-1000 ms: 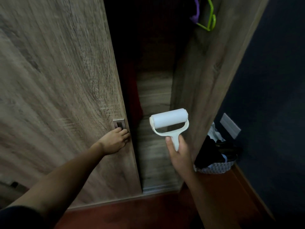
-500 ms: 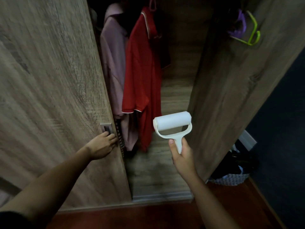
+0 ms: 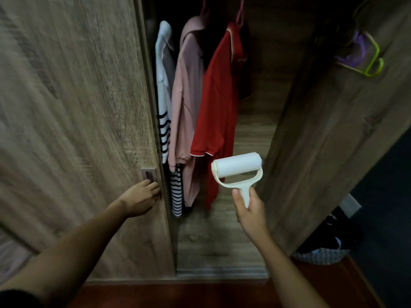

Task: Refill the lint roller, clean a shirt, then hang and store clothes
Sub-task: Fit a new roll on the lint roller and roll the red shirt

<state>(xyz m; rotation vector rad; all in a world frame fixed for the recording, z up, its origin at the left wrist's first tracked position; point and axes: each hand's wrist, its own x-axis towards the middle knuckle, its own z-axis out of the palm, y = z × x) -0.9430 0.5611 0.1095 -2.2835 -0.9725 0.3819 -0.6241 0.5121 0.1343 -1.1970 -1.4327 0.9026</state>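
Observation:
My right hand [image 3: 250, 208] grips the handle of a white lint roller [image 3: 236, 167], held upright in front of the open wardrobe. My left hand [image 3: 142, 197] presses its fingers into the metal recessed handle [image 3: 149, 174] of the wooden sliding door [image 3: 73, 130]. Inside the wardrobe hang a red shirt [image 3: 218, 112], a pink shirt [image 3: 188, 103] and a white top with dark stripes [image 3: 164, 107], side by side on hangers. The roller is just right of the red shirt's hem, not touching it.
A green hanger [image 3: 373, 63] and a purple hanger [image 3: 355, 52] hang at the upper right on the wardrobe's side panel [image 3: 333, 141]. A patterned basket [image 3: 322, 256] with dark clothes sits on the red-brown floor [image 3: 178, 294] at the right, by a dark wall.
The sliding door has moved left under my left hand, widening the opening and revealing the pink and striped garments beside the red shirt. My right hand keeps the roller in about the same place.

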